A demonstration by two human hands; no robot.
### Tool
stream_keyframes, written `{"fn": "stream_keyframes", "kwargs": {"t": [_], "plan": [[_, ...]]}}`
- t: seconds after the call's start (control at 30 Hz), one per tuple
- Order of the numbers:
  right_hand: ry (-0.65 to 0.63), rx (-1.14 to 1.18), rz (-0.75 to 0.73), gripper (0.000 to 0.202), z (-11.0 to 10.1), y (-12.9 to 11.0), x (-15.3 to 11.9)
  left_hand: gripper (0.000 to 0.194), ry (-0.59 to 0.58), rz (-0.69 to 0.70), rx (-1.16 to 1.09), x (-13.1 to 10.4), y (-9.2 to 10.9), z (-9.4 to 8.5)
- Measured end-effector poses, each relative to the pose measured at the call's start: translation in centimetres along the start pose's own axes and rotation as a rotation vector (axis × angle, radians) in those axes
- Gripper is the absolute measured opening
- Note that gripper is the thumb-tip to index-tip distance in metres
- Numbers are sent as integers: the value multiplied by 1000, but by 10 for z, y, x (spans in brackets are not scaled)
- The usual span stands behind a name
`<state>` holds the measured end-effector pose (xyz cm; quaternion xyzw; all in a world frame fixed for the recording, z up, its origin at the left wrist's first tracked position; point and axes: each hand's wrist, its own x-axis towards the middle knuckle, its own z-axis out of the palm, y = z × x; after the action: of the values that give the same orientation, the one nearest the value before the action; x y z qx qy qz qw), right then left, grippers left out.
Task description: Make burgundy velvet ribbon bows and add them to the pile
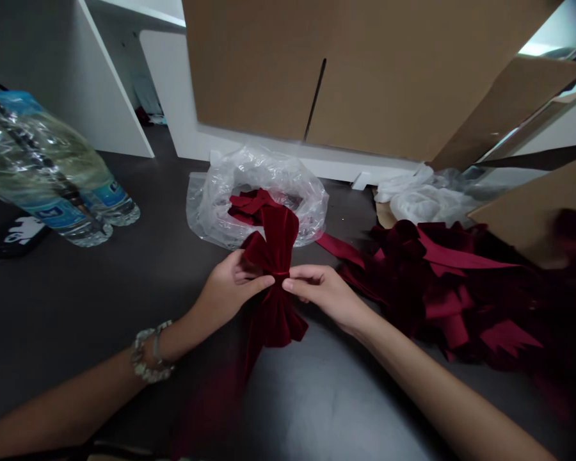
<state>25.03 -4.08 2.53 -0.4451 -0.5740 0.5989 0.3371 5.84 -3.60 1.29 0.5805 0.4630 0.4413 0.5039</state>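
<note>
Nearest the person, a dark red smear, too blurred to tell for certain but perhaps a ribbon tail, trails below the hands. Just beyond, a dark red velvet bow is held over the dark table, between both hands. The left hand has its thumb pressed near the gathered middle, fingers curled behind the loops; the right hand pinches that middle between thumb and forefinger. Rightward lies a heap of red ribbon. Farther, a clear plastic bag holds more red pieces, before upright cardboard.
</note>
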Motion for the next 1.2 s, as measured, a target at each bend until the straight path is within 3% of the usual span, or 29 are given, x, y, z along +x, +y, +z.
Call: {"fn": "stream_keyframes", "kwargs": {"t": [0.07,0.2,0.37,0.63,0.83,0.93,1.07,1.2], "plan": [[-5,114,8,23,2,5,1,38,-82,-80,-195,4,-4,-1],[-40,363,45,24,9,11,1,34,-186,-233,-314,4,-6,-5],[-210,616,105,25,15,13,-3,32,-328,-360,-407,2,-3,-8],[-275,744,224,33,20,20,-7,41,-262,-228,-264,2,-1,-6],[-266,780,271,37,26,19,-7,50,-496,-219,-347,-3,4,-6],[-170,722,219,32,24,18,-4,49,-419,-222,-426,-4,-1,-3],[-64,596,154,26,21,15,-2,33,-254,-198,-383,-2,-6,-2],[-82,519,90,28,19,13,-1,27,-289,-167,-278,-1,-2,-4]]}}
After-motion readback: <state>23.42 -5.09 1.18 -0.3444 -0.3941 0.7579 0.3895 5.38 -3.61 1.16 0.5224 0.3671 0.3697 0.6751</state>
